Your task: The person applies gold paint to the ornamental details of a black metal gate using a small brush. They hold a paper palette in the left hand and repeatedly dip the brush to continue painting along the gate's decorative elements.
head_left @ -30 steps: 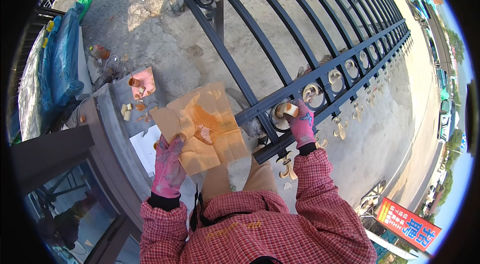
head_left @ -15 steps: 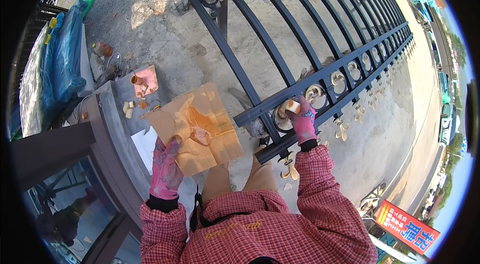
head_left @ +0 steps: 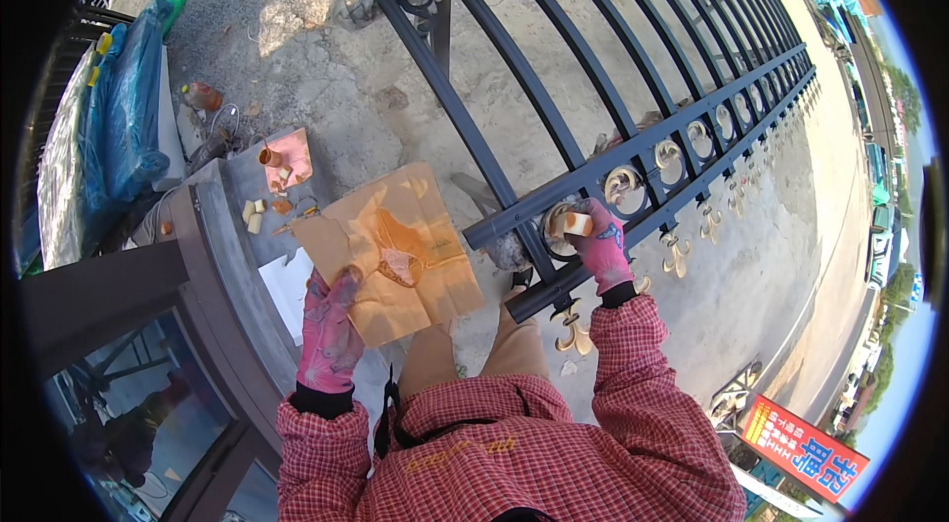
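My left hand, in a pink glove, grips the near edge of a brown cardboard sheet smeared with gold paint. My right hand, also pink-gloved, presses a small pale sponge block against a ring ornament on the black iron fence that lies flat before me. Gold-painted rings and hanging finials line the fence rails to the right of that hand. My red checked sleeves come up from the lower edge.
A grey metal frame runs along my left. Beyond it lie a pink tray with small pieces, loose pale blocks, a bottle and a blue tarp. Bare concrete ground lies right of the fence.
The view has shifted slightly; my left hand and the cardboard have dropped lower and nearer me. My right hand stays at the same fence ring with the sponge.
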### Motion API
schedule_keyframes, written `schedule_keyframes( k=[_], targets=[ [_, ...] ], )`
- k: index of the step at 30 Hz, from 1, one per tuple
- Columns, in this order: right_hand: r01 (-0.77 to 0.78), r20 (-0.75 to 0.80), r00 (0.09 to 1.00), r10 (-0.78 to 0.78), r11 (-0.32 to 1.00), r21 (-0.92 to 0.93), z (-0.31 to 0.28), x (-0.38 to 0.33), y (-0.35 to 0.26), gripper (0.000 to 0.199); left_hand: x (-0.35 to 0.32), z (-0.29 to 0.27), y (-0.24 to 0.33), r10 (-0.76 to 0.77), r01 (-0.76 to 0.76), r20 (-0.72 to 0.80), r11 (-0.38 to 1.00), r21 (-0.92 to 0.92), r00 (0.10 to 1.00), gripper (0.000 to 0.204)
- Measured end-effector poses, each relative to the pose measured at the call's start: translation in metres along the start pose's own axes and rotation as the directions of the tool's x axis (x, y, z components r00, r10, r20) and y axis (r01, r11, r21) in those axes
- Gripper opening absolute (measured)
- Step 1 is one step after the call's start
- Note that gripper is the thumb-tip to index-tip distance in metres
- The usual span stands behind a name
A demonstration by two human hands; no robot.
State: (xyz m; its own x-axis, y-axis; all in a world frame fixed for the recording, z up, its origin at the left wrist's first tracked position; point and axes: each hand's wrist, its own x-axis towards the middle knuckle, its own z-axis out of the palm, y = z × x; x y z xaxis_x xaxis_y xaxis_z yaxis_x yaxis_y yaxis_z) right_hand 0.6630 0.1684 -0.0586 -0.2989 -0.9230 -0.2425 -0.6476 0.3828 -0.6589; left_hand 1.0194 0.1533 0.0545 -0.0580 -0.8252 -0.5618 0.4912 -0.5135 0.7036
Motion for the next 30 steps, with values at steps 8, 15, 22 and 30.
schedule_keyframes(
  k=[8,15,22,30],
  targets=[
    [0.086,0.057,0.995,-0.079,0.987,-0.133,0.002,0.0,0.015,0.042,0.001,-0.002,0.001,-0.006,0.006,0.03,1.0,-0.001,1.0,0.053],
    [0.151,0.058,0.988,-0.143,0.973,-0.175,-0.001,-0.006,0.013,0.043,-0.001,-0.004,-0.002,-0.011,0.011,0.019,1.0,0.012,1.0,0.053],
    [0.142,0.07,0.989,-0.131,0.976,-0.167,-0.003,-0.01,0.011,0.041,-0.001,0.005,-0.001,-0.044,0.044,0.027,0.999,0.002,0.999,0.053],
    [0.042,-0.078,0.997,-0.007,0.889,0.456,-0.054,-0.046,-0.082,0.039,0.009,-0.002,-0.031,-0.115,0.12,0.117,0.992,-0.044,0.987,0.047]
  ],
)
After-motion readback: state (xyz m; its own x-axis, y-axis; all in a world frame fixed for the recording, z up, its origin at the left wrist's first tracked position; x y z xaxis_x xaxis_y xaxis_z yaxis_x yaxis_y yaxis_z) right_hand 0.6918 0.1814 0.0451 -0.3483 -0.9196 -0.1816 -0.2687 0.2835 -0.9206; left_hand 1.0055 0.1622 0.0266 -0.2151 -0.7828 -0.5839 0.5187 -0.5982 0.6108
